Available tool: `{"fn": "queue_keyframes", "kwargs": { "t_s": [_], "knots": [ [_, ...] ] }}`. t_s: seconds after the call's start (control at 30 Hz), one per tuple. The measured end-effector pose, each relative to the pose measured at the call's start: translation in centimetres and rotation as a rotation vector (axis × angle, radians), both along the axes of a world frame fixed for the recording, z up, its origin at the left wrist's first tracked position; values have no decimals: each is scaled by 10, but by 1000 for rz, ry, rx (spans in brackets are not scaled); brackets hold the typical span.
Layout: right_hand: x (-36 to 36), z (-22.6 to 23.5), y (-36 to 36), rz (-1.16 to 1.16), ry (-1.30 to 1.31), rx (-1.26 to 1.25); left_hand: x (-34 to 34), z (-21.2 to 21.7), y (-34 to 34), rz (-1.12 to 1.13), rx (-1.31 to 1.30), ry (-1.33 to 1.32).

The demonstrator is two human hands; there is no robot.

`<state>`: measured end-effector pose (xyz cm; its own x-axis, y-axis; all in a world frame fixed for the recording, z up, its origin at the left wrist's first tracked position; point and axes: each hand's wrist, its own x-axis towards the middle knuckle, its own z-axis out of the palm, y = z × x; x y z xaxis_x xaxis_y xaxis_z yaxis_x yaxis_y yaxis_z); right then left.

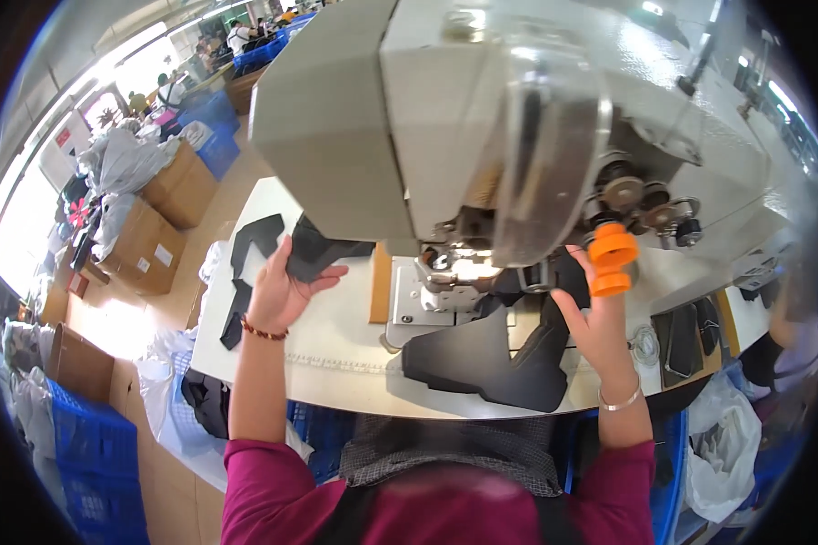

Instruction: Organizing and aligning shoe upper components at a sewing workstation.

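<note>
A large sewing machine [336, 118] stands over a white table. My left hand [282, 289] has its palm turned up, left of the needle area, with a dark cut piece [316, 252] between thumb and fingers. More black cut pieces [256, 238] lie beside and beyond it at the table's left edge. My right hand [595, 322] is right of the needle area, thumb and forefinger at a black piece [567, 272] by the presser foot; its other fingers are partly hidden behind an orange knob [613, 259]. A large black shaped panel [482, 359] lies on the table in front of the needle plate [418, 300].
A measuring scale [345, 365] runs along the table front. Dark pieces [686, 336] and a clear roll [643, 345] sit at the right. Blue crates [91, 454], cardboard boxes [141, 245] and plastic bags [723, 445] stand around. Other people [238, 36] are far off.
</note>
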<state>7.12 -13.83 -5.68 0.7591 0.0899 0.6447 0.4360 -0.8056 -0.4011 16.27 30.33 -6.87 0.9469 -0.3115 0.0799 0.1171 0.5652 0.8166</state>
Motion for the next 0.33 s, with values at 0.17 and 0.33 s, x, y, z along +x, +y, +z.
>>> {"fn": "queue_keyframes", "kwargs": {
  "t_s": [0.17,0.33],
  "knots": [
    [-59,-4,36,86,-61,89,-47,-29,-11,-70,-312,64],
    [-78,-28,95,610,75,158,-78,-39,-27,-22,-408,166]
  ]
}}
